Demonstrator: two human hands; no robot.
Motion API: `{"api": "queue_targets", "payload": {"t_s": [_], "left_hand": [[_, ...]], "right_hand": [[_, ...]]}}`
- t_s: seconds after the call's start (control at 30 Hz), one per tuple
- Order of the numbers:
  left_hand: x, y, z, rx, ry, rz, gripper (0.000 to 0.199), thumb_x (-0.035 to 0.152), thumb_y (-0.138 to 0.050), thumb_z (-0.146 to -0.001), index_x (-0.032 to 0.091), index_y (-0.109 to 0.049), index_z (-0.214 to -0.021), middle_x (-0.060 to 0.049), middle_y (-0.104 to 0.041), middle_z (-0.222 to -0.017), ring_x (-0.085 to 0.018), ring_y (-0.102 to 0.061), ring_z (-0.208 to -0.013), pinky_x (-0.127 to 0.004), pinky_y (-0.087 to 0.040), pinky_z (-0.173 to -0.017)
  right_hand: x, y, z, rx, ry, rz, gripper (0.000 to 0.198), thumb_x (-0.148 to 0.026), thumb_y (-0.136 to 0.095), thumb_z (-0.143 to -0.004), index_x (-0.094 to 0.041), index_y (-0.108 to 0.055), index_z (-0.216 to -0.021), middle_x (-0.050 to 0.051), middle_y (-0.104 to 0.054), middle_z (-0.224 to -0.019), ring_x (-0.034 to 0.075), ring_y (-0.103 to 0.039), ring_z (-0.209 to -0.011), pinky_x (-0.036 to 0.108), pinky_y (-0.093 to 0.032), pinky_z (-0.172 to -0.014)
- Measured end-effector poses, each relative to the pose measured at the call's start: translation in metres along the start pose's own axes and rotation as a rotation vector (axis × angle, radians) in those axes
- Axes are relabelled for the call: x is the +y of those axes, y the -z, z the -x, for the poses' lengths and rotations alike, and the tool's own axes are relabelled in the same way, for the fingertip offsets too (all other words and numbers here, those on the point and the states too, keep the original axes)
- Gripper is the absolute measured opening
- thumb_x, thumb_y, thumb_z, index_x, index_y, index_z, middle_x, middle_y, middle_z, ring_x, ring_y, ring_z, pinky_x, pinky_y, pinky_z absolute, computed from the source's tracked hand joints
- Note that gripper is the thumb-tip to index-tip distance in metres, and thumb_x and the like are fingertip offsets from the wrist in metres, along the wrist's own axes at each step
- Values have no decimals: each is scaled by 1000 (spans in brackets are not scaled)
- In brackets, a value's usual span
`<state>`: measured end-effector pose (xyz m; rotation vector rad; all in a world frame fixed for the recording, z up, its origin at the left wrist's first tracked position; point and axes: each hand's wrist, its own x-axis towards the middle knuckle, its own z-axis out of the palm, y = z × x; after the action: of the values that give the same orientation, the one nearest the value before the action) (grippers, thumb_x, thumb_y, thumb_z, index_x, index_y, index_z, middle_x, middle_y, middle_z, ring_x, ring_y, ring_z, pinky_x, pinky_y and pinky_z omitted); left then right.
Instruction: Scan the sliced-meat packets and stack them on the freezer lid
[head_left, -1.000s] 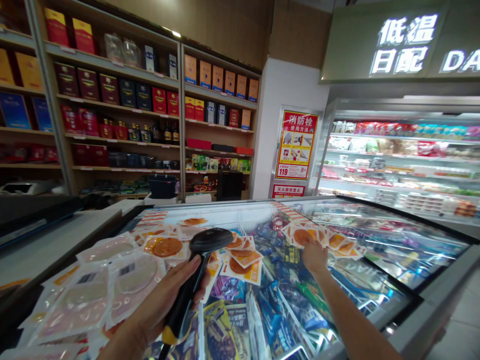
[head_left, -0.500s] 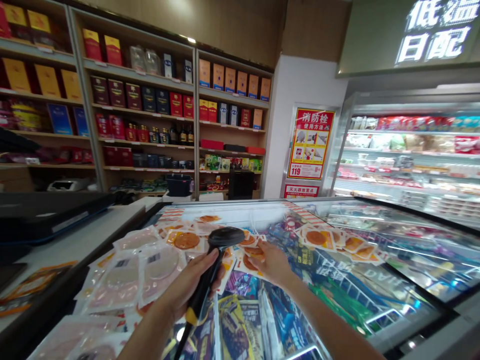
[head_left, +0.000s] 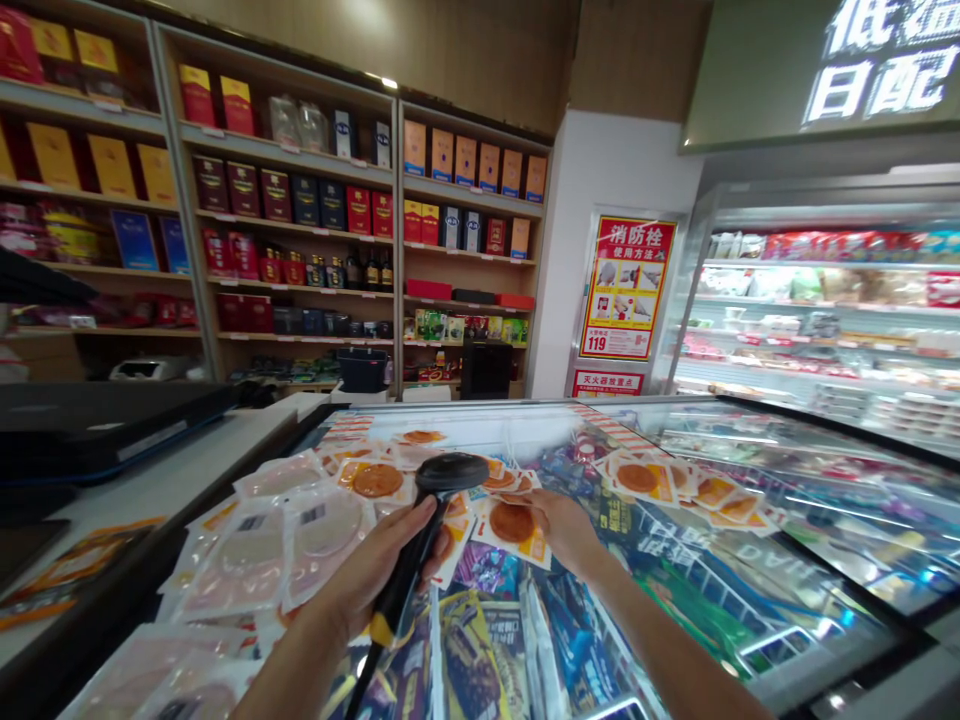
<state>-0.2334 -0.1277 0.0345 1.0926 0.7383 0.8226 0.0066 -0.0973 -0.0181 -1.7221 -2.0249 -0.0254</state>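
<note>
- Shifted since the first frame: bare right hand [head_left: 566,532], from the flat white-and-orange plastic packets [head_left: 681,477] at right to the centre.
- Square white-and-orange packet with round orange-brown disc [head_left: 512,523]: on the clear-glass freezer top [head_left: 495,426], disc uncovered; right fingers at its edge, pinch or mere touch cannot be told.
- Black, yellow-banded plastic handheld scanner [head_left: 421,540]: handle gripped by the bare left hand [head_left: 381,562], head above packets, presumably for aiming.
- Pale translucent packets [head_left: 251,560]: overlapped at left, apparently saving space.
</note>
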Motion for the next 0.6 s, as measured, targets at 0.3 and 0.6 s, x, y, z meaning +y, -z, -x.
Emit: {"api": "queue_targets", "payload": {"t_s": [0.3,0.6], "left_hand": [[3,-9,7,37,-19,28,34,47,-49,-71,16,-50,-83,2,-49,-58,-5,-41,-43,-16,-29,-39],[-2,-9,4,-63,3,22,32,46,-51,-70,16,-51,-79,2,-50,-60,-6,-43,-43,-18,-31,-39]], "right_hand": [[44,12,-4,416,-298,-406,39,-39,-34,-76,-14,-62,-84,4,-60,-59,18,-56,-58,30,-46,-57],[39,2,-6,533,-487,-1197,40,-48,-51,-63,-17,-51,-89,2,-60,-69,17,-57,-63,30,-51,-50]]}}
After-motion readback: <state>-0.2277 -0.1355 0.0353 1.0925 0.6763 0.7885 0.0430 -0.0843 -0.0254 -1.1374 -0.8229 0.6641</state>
